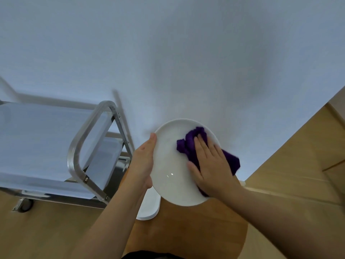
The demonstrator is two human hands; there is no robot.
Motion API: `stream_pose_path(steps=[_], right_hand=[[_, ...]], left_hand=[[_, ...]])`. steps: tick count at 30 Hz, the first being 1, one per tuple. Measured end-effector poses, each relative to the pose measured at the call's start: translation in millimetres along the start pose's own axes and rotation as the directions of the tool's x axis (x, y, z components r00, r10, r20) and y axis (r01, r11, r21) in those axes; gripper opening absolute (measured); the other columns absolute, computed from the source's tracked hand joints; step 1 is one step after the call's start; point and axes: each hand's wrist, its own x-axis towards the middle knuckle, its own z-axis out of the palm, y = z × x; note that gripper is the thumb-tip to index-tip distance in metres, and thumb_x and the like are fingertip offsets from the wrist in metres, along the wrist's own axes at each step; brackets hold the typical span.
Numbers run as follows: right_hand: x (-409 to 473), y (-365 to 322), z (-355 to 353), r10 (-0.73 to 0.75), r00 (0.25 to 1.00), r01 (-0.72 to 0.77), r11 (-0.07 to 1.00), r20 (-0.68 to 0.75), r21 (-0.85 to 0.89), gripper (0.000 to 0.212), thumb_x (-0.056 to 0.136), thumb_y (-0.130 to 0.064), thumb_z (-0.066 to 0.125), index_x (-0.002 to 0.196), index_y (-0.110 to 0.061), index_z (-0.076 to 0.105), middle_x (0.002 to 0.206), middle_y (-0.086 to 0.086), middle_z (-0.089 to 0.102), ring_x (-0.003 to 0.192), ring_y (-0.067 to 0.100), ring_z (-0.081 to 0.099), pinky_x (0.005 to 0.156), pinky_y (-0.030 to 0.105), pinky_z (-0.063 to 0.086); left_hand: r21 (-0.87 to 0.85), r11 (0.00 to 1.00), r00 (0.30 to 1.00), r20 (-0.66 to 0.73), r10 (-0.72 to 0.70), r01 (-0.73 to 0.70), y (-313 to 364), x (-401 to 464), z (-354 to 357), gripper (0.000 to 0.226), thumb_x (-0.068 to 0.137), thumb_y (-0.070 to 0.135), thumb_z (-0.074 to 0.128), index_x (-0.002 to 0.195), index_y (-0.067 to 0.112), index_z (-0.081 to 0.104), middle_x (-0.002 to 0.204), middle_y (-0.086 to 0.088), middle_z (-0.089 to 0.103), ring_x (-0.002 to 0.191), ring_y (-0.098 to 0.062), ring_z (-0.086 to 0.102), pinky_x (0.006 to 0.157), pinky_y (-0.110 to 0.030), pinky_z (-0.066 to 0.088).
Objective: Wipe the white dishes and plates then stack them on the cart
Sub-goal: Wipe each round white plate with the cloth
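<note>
You hold a white plate (pixel 170 165) up in front of you, tilted so its inner face looks toward you. Your left hand (pixel 142 161) grips the plate's left rim, thumb laid along the edge and the fingers hidden behind it. Your right hand (pixel 210 165) lies flat on the plate's right side, fingers straight and spread, pressing a purple cloth (pixel 190 146) against the inner face; part of the cloth spills past the plate's right rim.

To the left of the plate stands the metal cart (pixel 89 144), its tubular handle nearest the plate and its shelves showing pale sheets. Just below the plate, partly covered by it and by your left forearm, another white dish (pixel 149 208) rests on a round wooden surface (pixel 186 230). Behind the plate rises a plain white wall (pixel 168 53).
</note>
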Motion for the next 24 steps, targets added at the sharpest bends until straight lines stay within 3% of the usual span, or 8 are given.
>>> stream_pose_path(steps=[3, 8, 11, 13, 16, 19, 22, 24], right_hand=[[-28, -22, 13, 0.058, 0.993, -0.073, 0.985, 0.101, 0.158, 0.081, 0.083, -0.07, 0.006, 0.15, -0.026, -0.004, 0.159, -0.004, 0.001, 0.146, 0.016, -0.002, 0.115, 0.03, -0.003], [-35, -51, 13, -0.12, 0.984, 0.083, 0.965, 0.133, 0.25, 0.077, 0.083, -0.058, 0.053, 0.148, -0.028, 0.026, 0.153, -0.009, 0.028, 0.142, 0.013, 0.02, 0.111, 0.033, 0.013], [-32, -55, 6, -0.17, 0.985, 0.174, 0.97, -0.04, 0.17, 0.061, 0.064, -0.013, 0.084, 0.12, -0.01, 0.063, 0.108, 0.005, 0.071, 0.093, 0.025, 0.069, 0.076, 0.034, 0.055], [-32, -59, 0, -0.186, 0.972, 0.211, 0.961, -0.144, 0.182, 0.041, 0.062, -0.01, 0.081, 0.101, -0.008, 0.069, 0.078, 0.003, 0.072, 0.062, 0.019, 0.067, 0.053, 0.028, 0.055], [-21, -58, -28, 0.013, 0.988, 0.059, 0.889, -0.152, 0.455, 0.018, 0.075, -0.024, 0.064, 0.093, -0.022, 0.066, 0.074, -0.006, 0.069, 0.063, 0.012, 0.063, 0.054, 0.017, 0.05], [-2, -37, -55, 0.317, 0.946, -0.218, 0.482, 0.064, 0.849, 0.031, 0.072, -0.019, 0.076, 0.092, -0.037, 0.059, 0.085, -0.019, 0.066, 0.08, 0.005, 0.064, 0.059, 0.014, 0.052], [10, -12, -67, 0.309, 0.933, -0.196, 0.011, 0.183, 0.981, 0.044, 0.062, -0.006, 0.078, 0.1, -0.022, 0.064, 0.091, -0.003, 0.072, 0.086, 0.021, 0.068, 0.065, 0.028, 0.056], [10, -3, -62, 0.282, 0.934, -0.167, -0.197, 0.219, 0.966, 0.042, 0.064, -0.006, 0.075, 0.104, -0.018, 0.067, 0.099, 0.005, 0.072, 0.089, 0.025, 0.069, 0.066, 0.032, 0.056]], left_hand=[[-0.058, 0.998, 0.998, -0.059, -0.01, 0.006, -2, 2, 11, 0.038, 0.087, 0.056, 0.053, 0.099, 0.022, 0.067, 0.081, -0.002, 0.075, 0.072, -0.02, 0.072, 0.054, -0.03, 0.055], [-0.189, 0.976, 0.986, -0.104, -0.133, 0.112, -7, 4, 27, 0.047, 0.084, 0.057, 0.059, 0.101, 0.014, 0.066, 0.08, -0.006, 0.075, 0.078, -0.026, 0.072, 0.069, -0.038, 0.059], [-0.266, 0.946, 0.971, -0.097, -0.216, 0.184, -6, 5, 27, 0.043, 0.083, 0.055, 0.062, 0.094, 0.013, 0.066, 0.067, -0.004, 0.073, 0.063, -0.023, 0.071, 0.056, -0.033, 0.056], [-0.255, 0.951, 0.976, -0.081, -0.2, 0.173, -2, 4, 26, 0.041, 0.083, 0.054, 0.062, 0.092, 0.014, 0.066, 0.066, -0.003, 0.073, 0.059, -0.02, 0.071, 0.055, -0.031, 0.055], [-0.246, 0.962, 0.991, 0.102, -0.091, 0.114, 10, 1, 17, 0.066, 0.077, 0.067, 0.055, 0.111, 0.012, 0.065, 0.094, -0.011, 0.074, 0.084, -0.027, 0.071, 0.079, -0.044, 0.057], [-0.187, 0.98, 0.975, 0.219, -0.021, 0.064, 22, -1, 2, 0.072, 0.072, 0.076, 0.049, 0.116, 0.02, 0.063, 0.111, -0.013, 0.07, 0.101, -0.027, 0.068, 0.085, -0.046, 0.054], [0.162, 0.981, 0.986, -0.117, 0.121, -0.102, 9, 9, -4, 0.046, 0.088, 0.059, 0.047, 0.119, 0.026, 0.057, 0.128, -0.005, 0.059, 0.113, -0.019, 0.057, 0.099, -0.046, 0.043], [0.151, 0.987, 0.981, -0.177, 0.075, -0.048, -7, 9, -6, 0.049, 0.087, 0.058, 0.049, 0.122, 0.025, 0.055, 0.123, -0.001, 0.062, 0.116, -0.022, 0.055, 0.101, -0.046, 0.041]])
